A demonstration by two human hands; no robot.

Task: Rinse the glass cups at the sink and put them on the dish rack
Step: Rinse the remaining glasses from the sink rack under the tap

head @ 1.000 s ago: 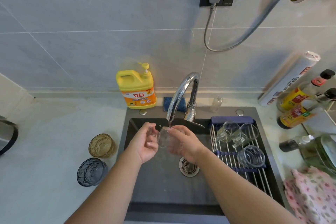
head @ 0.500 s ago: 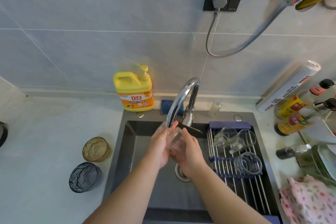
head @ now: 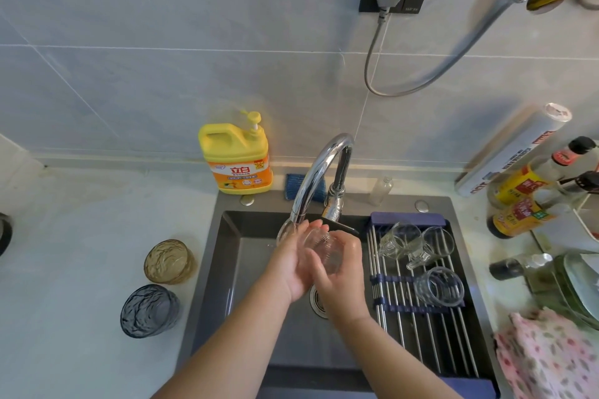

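**Desk:** Where is the glass cup (head: 324, 248) in this one?

**Photographer:** Clasped between both hands, just under the spout of the tap (head: 319, 172), above the sink (head: 240, 269). The left hand (head: 290, 266) wraps it from the left. The right hand (head: 343, 272) curls round it from the right, thumb across the glass.

**Desk:** How will it handle?

**Photographer:** Probably light, rigid, brittle and slick while wet. It is best held round the body, fingers opposing thumb, not pinched at the rim. The dish rack (head: 392, 327), just right of the right hand, holds other clear cups (head: 440, 285); two tinted cups (head: 168, 261) stand well left of the left hand
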